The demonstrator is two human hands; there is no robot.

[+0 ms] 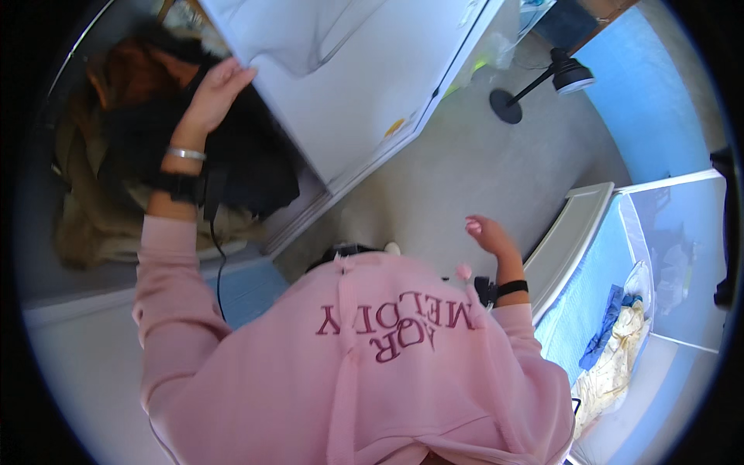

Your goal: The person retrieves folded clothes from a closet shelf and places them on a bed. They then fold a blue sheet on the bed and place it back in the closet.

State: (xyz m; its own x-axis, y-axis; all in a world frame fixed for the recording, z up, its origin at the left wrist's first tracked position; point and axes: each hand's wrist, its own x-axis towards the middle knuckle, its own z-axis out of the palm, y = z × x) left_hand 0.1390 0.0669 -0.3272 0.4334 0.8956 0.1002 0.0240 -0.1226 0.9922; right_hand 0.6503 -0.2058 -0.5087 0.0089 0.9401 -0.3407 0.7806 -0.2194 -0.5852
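Note:
My left hand (218,93) is raised at the upper left, its thumb and fingers pinched on the edge of a white sliding wardrobe door (349,110). A thin grey strap or piece of sheer material hangs over the upper part of the door. Behind and below that hand, dark, brown and rust-coloured clothes (145,70) fill the wardrobe compartment. My right hand (488,233) hangs at the right of my body above the floor, its fingers curled; nothing can be seen in it.
A black lamp (523,93) with a round base stands on the grey floor at the upper right. At the right is a bed with a white board (572,244), a light blue cover (581,296) and crumpled cloth (616,349). A dark cable (219,256) hangs beside my left sleeve.

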